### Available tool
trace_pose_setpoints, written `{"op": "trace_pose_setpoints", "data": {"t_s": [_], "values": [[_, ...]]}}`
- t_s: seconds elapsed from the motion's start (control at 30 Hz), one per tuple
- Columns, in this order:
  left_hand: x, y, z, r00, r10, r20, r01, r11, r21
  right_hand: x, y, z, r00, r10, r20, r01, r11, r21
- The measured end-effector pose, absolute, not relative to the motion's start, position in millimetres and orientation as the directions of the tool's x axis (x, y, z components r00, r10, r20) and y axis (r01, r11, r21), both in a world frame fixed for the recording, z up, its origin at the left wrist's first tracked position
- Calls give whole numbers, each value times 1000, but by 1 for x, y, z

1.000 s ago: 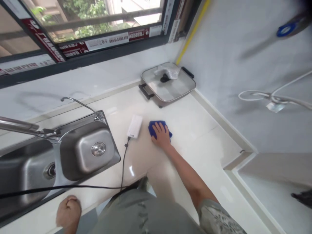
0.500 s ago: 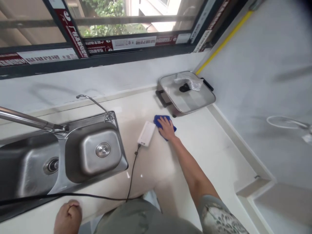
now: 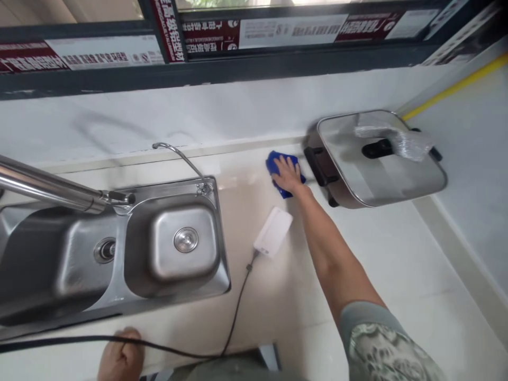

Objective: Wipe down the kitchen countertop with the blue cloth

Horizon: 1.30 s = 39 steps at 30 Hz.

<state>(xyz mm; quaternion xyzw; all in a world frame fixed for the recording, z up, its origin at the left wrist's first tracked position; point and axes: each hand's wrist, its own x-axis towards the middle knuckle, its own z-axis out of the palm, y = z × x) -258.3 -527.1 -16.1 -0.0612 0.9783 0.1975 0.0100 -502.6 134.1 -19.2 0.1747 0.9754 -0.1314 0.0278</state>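
Note:
My right hand (image 3: pixel 288 174) lies flat with spread fingers on a blue cloth (image 3: pixel 282 193), pressing it to the pale countertop near the back wall. The cloth shows around the fingers and below the palm. Close to my right forearm lies a white rectangular device (image 3: pixel 273 232) with a black cable (image 3: pixel 238 309) plugged into its near end. At the counter's front edge, below the sink, my left hand (image 3: pixel 122 357) rests closed in a fist. The cable passes across the top of this hand in the view, and no object shows in its fingers.
A double steel sink (image 3: pixel 222 264) with a large faucet (image 3: pixel 51 185) and a thin curved tap (image 3: pixel 178 153) is set in the counter at left. Right of the cloth stands a lidded electric pan (image 3: pixel 341 180) with black handles. A yellow pipe (image 3: pixel 456 90) runs up the corner.
My right hand has pushed the blue cloth away from me, past the white device toward the back wall. The view has shifted closer to the counter. My left fist stays at the front edge.

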Motion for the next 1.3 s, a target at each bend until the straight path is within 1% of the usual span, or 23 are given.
{"op": "trace_pose_setpoints", "data": {"t_s": [0.07,0.2,0.3,0.4,0.53,0.6,0.77,0.93,1.13,1.2,1.3], "values": [[-259,-525,-15,-991,-122,-48,-131,899,419,-523,116,-19,-940,320,-115,339,905,-256],[-263,-522,-10,-991,-108,-78,-131,886,446,-544,52,-10,-968,193,-158,229,939,-257],[-264,-517,-4,-993,-90,-71,-112,889,443,-537,-1,3,-973,112,-201,161,956,-244],[-263,-512,1,-997,-73,0,-66,897,436,-514,-39,14,-975,50,-217,101,968,-232],[-259,-507,2,-992,-11,122,43,902,431,-476,-69,23,-971,7,-239,58,976,-208],[-259,-508,2,-990,5,142,65,905,421,-458,-84,27,-967,4,-255,57,978,-198],[-259,-509,1,-994,-3,109,43,906,422,-413,-128,37,-960,13,-280,70,979,-193],[-260,-514,-6,-993,-18,121,38,897,440,-387,-153,40,-963,35,-268,89,978,-189],[-262,-520,-8,-1000,-16,-20,-24,875,484,-416,-138,35,-964,94,-248,144,971,-193],[-263,-523,-8,-999,-9,-35,-25,861,507,-437,-124,32,-964,125,-236,176,962,-209],[-265,-529,-12,-1000,-24,-13,-27,858,513,-473,-94,30,-956,171,-236,222,952,-210]]}}
